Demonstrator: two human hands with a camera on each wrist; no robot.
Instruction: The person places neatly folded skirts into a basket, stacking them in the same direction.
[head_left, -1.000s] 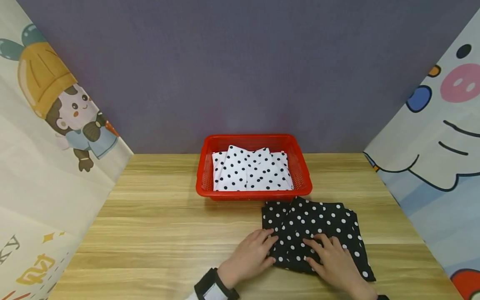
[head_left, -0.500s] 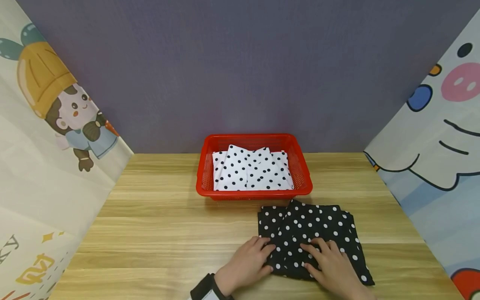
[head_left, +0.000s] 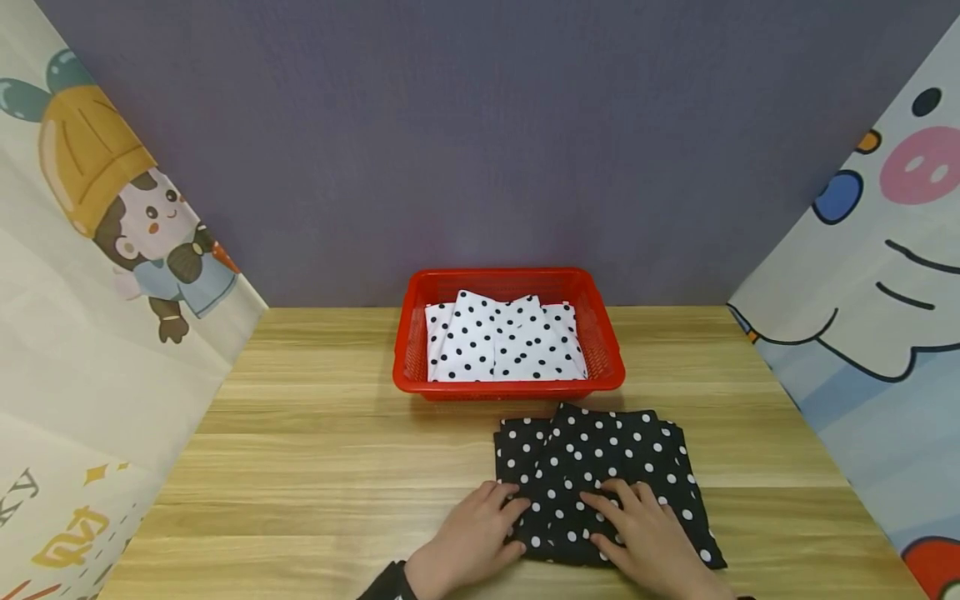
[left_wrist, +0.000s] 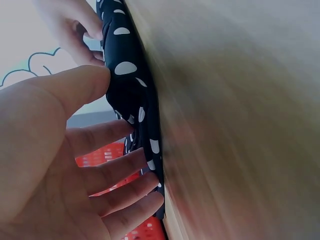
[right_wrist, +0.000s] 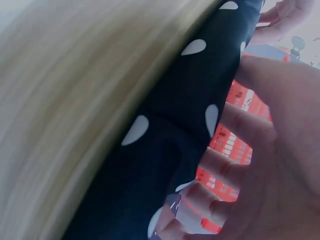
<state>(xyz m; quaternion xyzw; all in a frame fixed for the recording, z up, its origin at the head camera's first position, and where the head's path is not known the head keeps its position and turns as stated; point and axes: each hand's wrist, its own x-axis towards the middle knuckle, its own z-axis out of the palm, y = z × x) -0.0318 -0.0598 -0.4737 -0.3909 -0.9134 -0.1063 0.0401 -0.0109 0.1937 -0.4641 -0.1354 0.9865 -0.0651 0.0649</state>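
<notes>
A folded black cloth with white polka dots (head_left: 600, 467) lies flat on the table, nearest the person. At its left edge my left hand (head_left: 476, 533) touches it with fingers spread; in the left wrist view the fingertips (left_wrist: 135, 160) meet its side edge and the thumb rests on its top. My right hand (head_left: 648, 533) rests on the cloth's front part, fingers spread and slightly bent. In the right wrist view the right fingertips (right_wrist: 172, 225) lie on the dotted fabric. Neither hand has its fingers wrapped round the cloth.
Behind the black cloth stands a red plastic basket (head_left: 508, 389) with a folded white cloth with black dots (head_left: 502, 342) in it. A grey panel (head_left: 495, 150) closes off the wooden table (head_left: 315, 450) at the back. Printed cartoon sheets flank both sides.
The black cloth has slid left and a little toward the person, with both hands moving along on it. The basket and the white cloth stay in place.
</notes>
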